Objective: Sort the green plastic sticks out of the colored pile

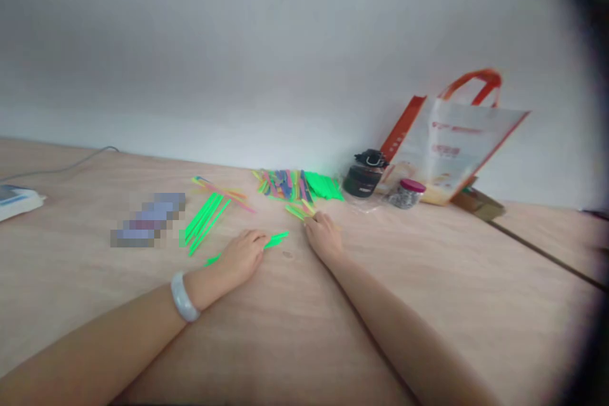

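Observation:
My left hand point(245, 257), with a pale bangle point(184, 297) at the wrist, is closed round green sticks point(276, 240) whose ends stick out on both sides. My right hand point(325, 236) has its fingers bent down at the near end of a few yellow-green sticks point(297, 210); whether it grips one is hidden. Several loose green sticks point(204, 222) lie left of my left hand, with crossed yellow, pink and orange sticks point(223, 192) just behind them. Farther back lie a multicoloured pile of sticks point(283, 184) and a bundle of green ones point(324, 186).
Against the wall stand a black-lidded bottle point(364, 177), a jar with a pink lid point(408, 195) and a white bag with orange handles point(461, 146). A cardboard piece point(478, 204) lies beside the bag. Leftward are a pixelated object point(151, 219), a white device point(19, 200) and a cable point(71, 167).

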Motion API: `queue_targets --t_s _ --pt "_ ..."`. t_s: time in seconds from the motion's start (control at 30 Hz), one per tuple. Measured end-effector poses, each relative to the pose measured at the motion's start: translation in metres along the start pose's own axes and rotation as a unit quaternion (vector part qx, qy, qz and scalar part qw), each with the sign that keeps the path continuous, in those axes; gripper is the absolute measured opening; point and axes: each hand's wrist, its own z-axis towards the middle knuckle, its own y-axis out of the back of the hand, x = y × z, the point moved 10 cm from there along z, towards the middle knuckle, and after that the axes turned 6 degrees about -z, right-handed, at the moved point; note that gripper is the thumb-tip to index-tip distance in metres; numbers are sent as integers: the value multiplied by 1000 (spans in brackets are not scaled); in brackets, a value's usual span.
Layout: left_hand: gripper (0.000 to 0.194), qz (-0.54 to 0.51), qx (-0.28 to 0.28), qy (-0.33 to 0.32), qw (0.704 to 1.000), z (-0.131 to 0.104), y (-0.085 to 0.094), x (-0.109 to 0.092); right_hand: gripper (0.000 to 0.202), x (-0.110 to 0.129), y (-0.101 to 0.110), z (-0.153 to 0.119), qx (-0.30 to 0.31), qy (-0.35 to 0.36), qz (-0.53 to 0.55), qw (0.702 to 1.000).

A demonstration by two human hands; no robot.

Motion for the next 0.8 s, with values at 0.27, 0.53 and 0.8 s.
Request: queue_targets --t_s 0.27,0.53,0.8 --pt "34 45 2 -19 999 -1 -4 -2 28 27 16 -13 -78 83 51 992" --pt "31 11 -3 -26 1000 -1 0 -4 25 35 19 -20 -94 124 103 982" --pt "29 -4 -7 -39 999 0 3 -8 23 47 21 -26 -82 152 120 978"
